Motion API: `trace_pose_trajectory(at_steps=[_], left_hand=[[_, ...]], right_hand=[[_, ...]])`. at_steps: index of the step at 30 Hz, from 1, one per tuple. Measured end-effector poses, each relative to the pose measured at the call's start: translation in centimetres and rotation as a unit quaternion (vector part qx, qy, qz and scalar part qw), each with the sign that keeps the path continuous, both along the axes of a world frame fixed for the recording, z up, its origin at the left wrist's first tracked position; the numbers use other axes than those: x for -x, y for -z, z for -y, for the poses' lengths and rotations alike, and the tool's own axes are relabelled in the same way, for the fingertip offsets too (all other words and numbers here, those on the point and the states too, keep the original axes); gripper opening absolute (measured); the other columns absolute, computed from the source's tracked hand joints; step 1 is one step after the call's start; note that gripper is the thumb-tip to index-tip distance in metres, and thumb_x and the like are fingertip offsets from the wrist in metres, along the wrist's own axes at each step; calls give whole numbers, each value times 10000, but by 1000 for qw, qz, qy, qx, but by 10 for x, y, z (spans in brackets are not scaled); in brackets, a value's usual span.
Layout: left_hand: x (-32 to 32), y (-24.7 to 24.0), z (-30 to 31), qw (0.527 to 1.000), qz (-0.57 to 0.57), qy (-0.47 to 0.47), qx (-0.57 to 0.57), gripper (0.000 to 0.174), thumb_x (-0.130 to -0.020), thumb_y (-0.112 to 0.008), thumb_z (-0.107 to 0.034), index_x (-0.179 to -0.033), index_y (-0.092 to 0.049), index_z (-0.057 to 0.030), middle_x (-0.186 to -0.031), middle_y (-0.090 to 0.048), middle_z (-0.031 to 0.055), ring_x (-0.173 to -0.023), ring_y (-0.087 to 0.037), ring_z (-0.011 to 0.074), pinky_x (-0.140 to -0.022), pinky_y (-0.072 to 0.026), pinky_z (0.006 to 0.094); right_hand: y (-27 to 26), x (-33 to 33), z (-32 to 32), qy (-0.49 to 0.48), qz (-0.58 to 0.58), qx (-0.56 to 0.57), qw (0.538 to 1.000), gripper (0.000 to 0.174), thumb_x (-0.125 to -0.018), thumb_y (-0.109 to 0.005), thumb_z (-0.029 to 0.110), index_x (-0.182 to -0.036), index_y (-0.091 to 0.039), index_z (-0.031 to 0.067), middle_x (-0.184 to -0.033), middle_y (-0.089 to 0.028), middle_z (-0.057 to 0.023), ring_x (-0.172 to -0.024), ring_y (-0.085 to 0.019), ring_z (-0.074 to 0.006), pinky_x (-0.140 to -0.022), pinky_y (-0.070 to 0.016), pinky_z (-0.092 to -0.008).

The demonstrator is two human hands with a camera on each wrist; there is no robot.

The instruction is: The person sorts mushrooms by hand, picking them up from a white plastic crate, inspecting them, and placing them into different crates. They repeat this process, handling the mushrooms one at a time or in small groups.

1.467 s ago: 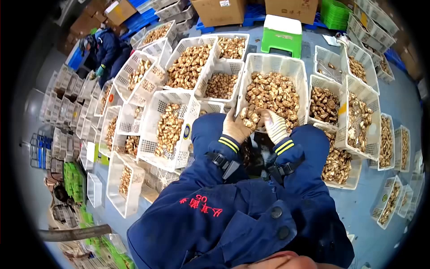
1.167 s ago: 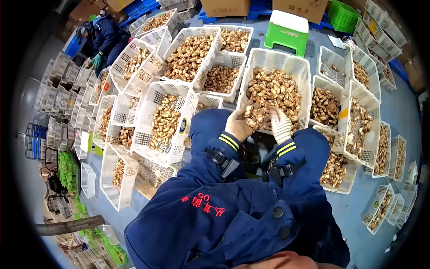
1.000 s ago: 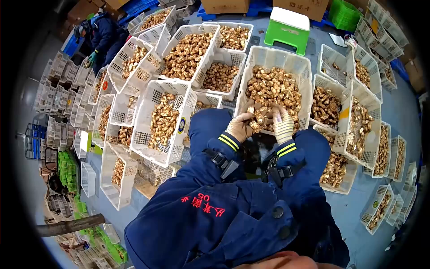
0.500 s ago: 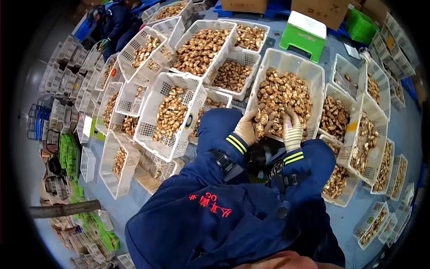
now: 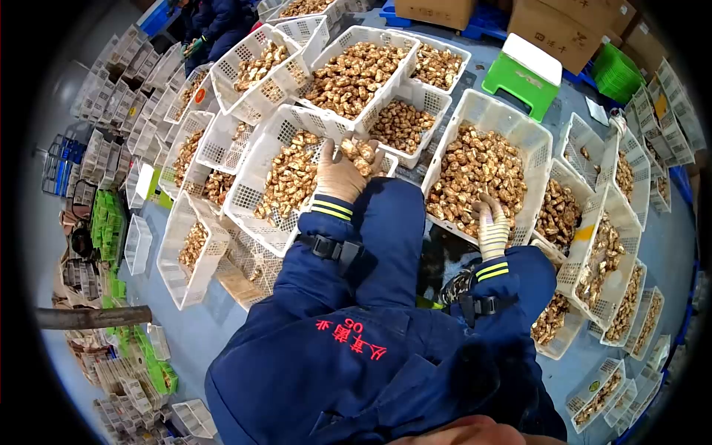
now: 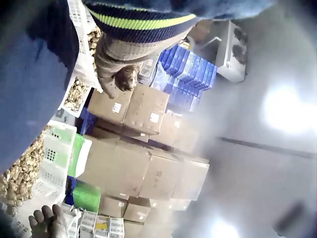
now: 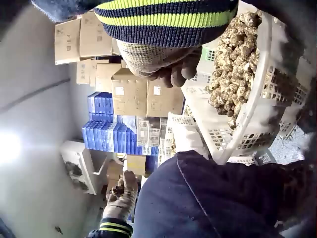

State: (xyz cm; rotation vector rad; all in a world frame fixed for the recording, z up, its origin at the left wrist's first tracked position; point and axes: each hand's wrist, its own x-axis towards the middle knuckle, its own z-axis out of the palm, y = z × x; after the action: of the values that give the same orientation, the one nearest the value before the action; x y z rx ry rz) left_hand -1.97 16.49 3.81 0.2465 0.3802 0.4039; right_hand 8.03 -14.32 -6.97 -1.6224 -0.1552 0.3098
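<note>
Gloved, my left hand (image 5: 337, 178) grips a small cluster of brown-and-white mushrooms (image 5: 360, 153) over the near right side of the left white crate (image 5: 245, 194). In the left wrist view a mushroom (image 6: 126, 78) shows at its fingers. My right hand (image 5: 491, 228), in a striped glove, is at the near rim of the middle white crate (image 5: 528, 137), its fingers over the mushroom heap (image 5: 478, 167). The right wrist view shows that hand's fingers (image 7: 178, 74) loosely bent, with nothing visible in them.
More crates of mushrooms stand around, including a small crate (image 5: 437, 107) between the two and a yellow-marked crate (image 5: 582, 245) at right. A green-and-white stool (image 5: 525, 70) stands behind. Another person (image 5: 219, 26) works at upper left. Cardboard boxes (image 5: 552, 33) line the back.
My left hand has left the middle crate, where both hands were close together, and swung left with the mushrooms to the left crate. The right hand has stayed at the middle crate. The view has shifted.
</note>
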Motion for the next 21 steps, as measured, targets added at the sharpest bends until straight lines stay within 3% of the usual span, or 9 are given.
trace_pose_trajectory(at_steps=[3,4,7,9,12,15,16,19,21], left_hand=[[0,10,-16,998,-65,-1,0,452,-942,-410,-478,-1186,-505,-109,-1145,-581,179,-1075,-550,356,-892,-456,558],[5,-3,-11,997,-77,-10,8,388,-910,-535,-393,-1084,-558,-47,-1052,-583,198,-1029,-563,353,-947,-474,527],[24,4,-33,993,-113,-14,-16,384,-903,-533,-409,-1080,-576,-71,-1115,-570,192,-1042,-561,346,-943,-468,530],[44,22,-58,996,-81,0,-29,328,-918,-510,-402,-1023,-597,-104,-1004,-617,150,-957,-591,320,-877,-498,516],[61,20,-75,979,-197,-51,-21,308,-910,-522,-392,-999,-592,-106,-946,-631,138,-919,-607,316,-845,-517,520],[52,15,-96,971,-230,-16,-58,342,-931,-472,-391,-1060,-553,-85,-1002,-608,158,-960,-597,315,-851,-514,522],[41,14,-111,966,-230,3,-122,387,-943,-438,-391,-1121,-527,-59,-1081,-578,159,-999,-580,315,-858,-508,524],[-35,-67,-128,951,-186,-73,-237,499,-960,-439,-368,-1336,-382,-44,-1315,-449,219,-1227,-450,344,-1034,-385,546],[-81,-87,-159,954,-180,-98,-219,544,-946,-468,-403,-1379,-334,-103,-1383,-380,211,-1305,-366,346,-1073,-319,564]], right_hand=[[10,-5,3,12,10,-6,1000,302,-967,-506,154,-1220,-549,-5,-994,-660,-133,-851,-639,-165,-746,-532,-279],[15,-7,4,20,-1,-6,1000,303,-966,-507,153,-1218,-549,-11,-994,-660,-132,-846,-640,-165,-743,-533,-280],[9,-6,1,30,-8,-11,999,303,-964,-518,155,-1209,-553,-19,-976,-665,-125,-810,-644,-162,-734,-534,-280],[8,-5,2,29,-17,-15,999,303,-963,-522,158,-1205,-555,-20,-975,-667,-126,-799,-645,-161,-737,-535,-279],[-3,-4,2,22,-20,-1,1000,305,-960,-524,163,-1203,-560,-17,-959,-672,-120,-764,-630,-139,-688,-515,-260],[5,-7,1,31,-12,-20,999,303,-960,-517,162,-1206,-562,-9,-930,-680,-114,-733,-617,-122,-656,-499,-250],[5,-7,1,31,-16,-23,999,303,-961,-515,163,-1207,-561,-8,-929,-680,-115,-734,-617,-121,-660,-500,-250],[-1,-6,3,22,-23,-13,999,295,-967,-509,168,-1200,-562,-5,-925,-670,-108,-755,-625,-133,-669,-504,-244],[12,-11,7,19,-25,-48,998,280,-972,-512,170,-1185,-563,-4,-920,-666,-109,-766,-633,-140,-657,-505,-234]])
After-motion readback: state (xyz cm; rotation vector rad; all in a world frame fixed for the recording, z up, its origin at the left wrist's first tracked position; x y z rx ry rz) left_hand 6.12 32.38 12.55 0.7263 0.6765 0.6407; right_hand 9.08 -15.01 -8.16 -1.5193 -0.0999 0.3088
